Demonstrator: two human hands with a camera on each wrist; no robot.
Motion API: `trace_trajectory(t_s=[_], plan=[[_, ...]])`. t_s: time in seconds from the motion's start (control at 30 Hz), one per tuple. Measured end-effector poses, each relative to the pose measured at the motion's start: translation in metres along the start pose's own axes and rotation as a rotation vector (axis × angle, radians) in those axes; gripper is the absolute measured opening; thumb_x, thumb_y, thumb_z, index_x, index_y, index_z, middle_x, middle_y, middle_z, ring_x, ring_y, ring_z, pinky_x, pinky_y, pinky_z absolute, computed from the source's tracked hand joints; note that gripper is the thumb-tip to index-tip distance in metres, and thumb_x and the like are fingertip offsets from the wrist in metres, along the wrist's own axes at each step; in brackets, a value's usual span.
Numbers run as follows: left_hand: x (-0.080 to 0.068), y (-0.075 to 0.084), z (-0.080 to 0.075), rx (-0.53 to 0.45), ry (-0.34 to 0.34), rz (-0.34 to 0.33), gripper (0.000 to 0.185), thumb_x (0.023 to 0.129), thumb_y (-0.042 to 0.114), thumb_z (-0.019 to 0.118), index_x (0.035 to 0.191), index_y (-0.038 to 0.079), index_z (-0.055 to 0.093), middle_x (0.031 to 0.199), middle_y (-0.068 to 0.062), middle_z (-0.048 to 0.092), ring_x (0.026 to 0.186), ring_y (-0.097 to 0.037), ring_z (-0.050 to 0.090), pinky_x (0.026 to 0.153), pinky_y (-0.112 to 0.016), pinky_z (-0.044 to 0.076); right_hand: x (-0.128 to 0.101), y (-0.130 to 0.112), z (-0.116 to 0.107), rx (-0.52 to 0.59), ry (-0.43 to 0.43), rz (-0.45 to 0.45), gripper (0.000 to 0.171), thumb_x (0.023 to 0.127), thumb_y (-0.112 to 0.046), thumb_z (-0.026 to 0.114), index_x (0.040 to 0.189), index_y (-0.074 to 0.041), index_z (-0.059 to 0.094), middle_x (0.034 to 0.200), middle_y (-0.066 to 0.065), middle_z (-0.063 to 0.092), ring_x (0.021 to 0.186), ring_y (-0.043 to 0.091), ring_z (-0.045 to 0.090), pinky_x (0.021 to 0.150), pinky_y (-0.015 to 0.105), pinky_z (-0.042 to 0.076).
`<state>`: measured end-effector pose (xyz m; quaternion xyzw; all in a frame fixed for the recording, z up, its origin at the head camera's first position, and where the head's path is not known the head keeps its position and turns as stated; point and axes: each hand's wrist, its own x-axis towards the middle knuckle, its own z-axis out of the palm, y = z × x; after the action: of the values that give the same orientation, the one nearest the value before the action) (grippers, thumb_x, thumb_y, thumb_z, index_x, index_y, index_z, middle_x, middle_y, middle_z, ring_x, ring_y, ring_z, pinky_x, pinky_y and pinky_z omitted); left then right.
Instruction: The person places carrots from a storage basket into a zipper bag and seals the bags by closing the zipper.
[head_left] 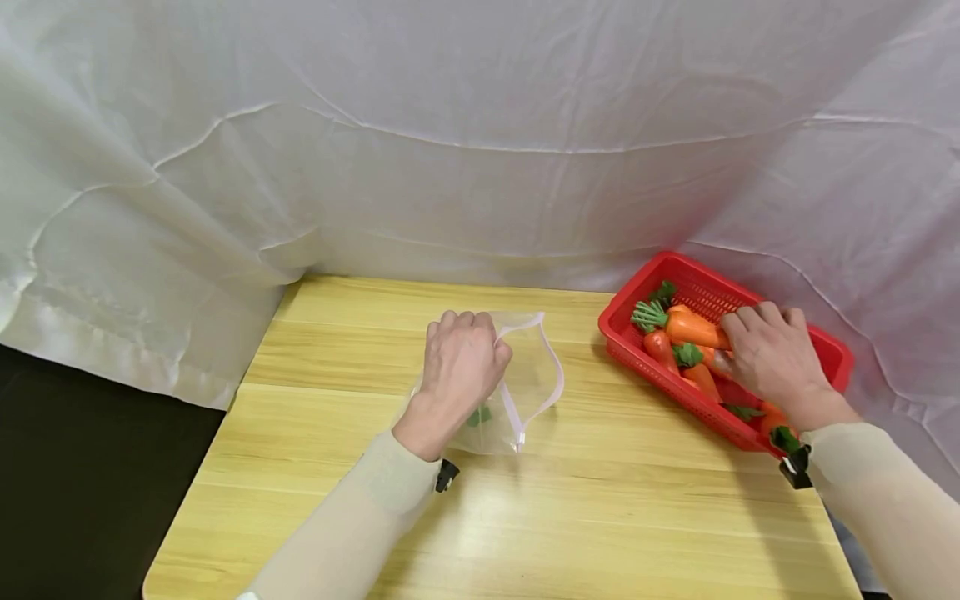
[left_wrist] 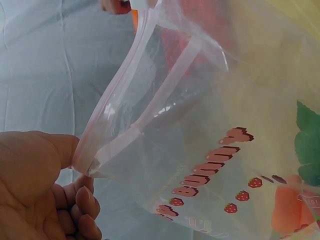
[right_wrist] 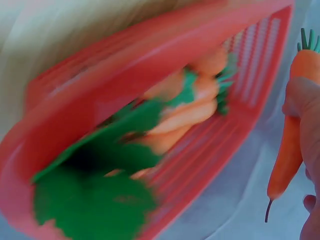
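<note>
A clear zip bag (head_left: pixel 528 379) with a pink-white zip rim lies on the wooden table (head_left: pixel 600 517), its mouth standing open. My left hand (head_left: pixel 480 346) pinches the rim near one corner; in the left wrist view thumb and fingers (left_wrist: pixel 75 150) pinch the zip strip of the bag (left_wrist: pixel 210 125). A carrot (left_wrist: pixel 287 207) with green leaves lies inside it. My right hand (head_left: pixel 750 342) reaches into the red basket (head_left: pixel 652 267) and grips an orange toy carrot (head_left: pixel 693 329). The right wrist view shows that carrot (right_wrist: pixel 287 155) under my thumb, beside the blurred basket (right_wrist: pixel 125 65).
Several more toy carrots (head_left: pixel 663 350) with green tops fill the basket at the table's right rear corner. White cloth (head_left: pixel 480 150) hangs close behind and to both sides. The table's left edge drops to a dark floor (head_left: pixel 82 467).
</note>
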<state>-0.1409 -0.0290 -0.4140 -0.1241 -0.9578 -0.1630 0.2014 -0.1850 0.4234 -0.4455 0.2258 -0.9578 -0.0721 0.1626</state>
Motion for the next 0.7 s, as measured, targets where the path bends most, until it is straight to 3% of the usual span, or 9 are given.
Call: trace_trajectory(t_s=[0.2,0.37,0.7], plan=[[0.001,-0.001,-0.001,-0.019,-0.015,-0.020,0.029,0.084,0.012,0.064,0.063,0.015,0.044,0.061,0.001,0.042,0.063,-0.025,0.046,0.062,-0.033,0.035,0.020,-0.035,-0.022,0.008,0.134,-0.119,0.036,0.078,-0.030,0.071,0.092,-0.003,0.052,0.086,0.018,0.056,0.093,0.043,0.051,0.084,0.060,0.037],[0.003,-0.002,-0.001,-0.035,-0.044,-0.048,0.028,0.086,0.014,0.064,0.064,0.015,0.046,0.063,0.000,0.046,0.065,-0.025,0.047,0.064,-0.033,0.035,0.032,-0.064,-0.041,0.020,0.164,-0.194,0.040,0.077,-0.028,0.076,0.099,-0.002,0.056,0.090,0.019,0.059,0.093,0.043,0.052,0.087,0.060,0.040],[0.005,-0.001,0.000,-0.044,-0.053,-0.068,0.026,0.085,0.014,0.065,0.066,0.015,0.048,0.065,-0.001,0.049,0.066,-0.024,0.047,0.065,-0.034,0.036,0.046,-0.119,-0.057,0.060,0.232,-0.331,0.028,0.083,-0.026,0.067,0.097,-0.003,0.057,0.088,0.016,0.061,0.090,0.042,0.055,0.088,0.060,0.043]])
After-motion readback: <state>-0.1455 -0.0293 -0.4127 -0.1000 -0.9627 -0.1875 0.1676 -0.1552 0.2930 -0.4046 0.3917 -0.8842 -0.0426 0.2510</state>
